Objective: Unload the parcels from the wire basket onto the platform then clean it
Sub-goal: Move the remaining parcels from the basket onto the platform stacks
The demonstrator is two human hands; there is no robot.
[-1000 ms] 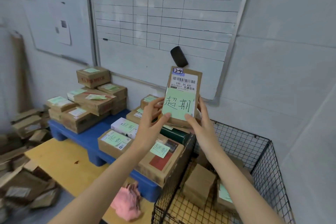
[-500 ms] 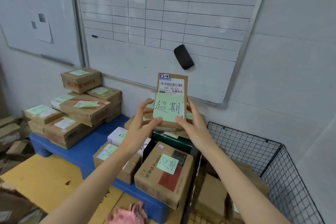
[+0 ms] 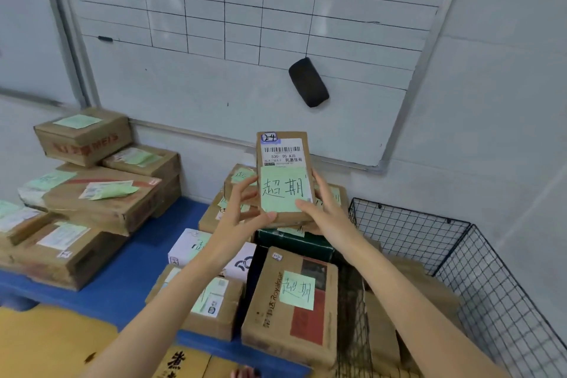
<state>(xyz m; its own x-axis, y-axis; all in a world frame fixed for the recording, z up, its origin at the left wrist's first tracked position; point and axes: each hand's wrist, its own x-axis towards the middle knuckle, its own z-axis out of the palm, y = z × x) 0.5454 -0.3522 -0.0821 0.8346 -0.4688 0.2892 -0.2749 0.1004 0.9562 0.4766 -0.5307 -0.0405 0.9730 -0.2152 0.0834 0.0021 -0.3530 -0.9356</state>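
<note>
A small brown parcel [image 3: 283, 175] with a white barcode label and a green handwritten note stands nearly upright over the stack at the back of the blue platform [image 3: 122, 273]. My left hand [image 3: 242, 212] grips its left lower edge. My right hand [image 3: 325, 209] grips its right lower edge, thumb on the green note. The black wire basket [image 3: 478, 279] sits at the right with several brown parcels [image 3: 429, 291] inside. Many labelled parcels [image 3: 101, 199] lie stacked on the platform.
A gridded whiteboard [image 3: 245, 24] with a black eraser [image 3: 308, 82] hangs on the wall behind. A large Royalstar box [image 3: 291, 304] leans at the platform's near right edge against the basket. Yellow cardboard [image 3: 55, 344] lies on the floor at the lower left.
Both hands have carried the small parcel forward and lower toward the stack at the back of the platform. The view has moved closer and tilted up.
</note>
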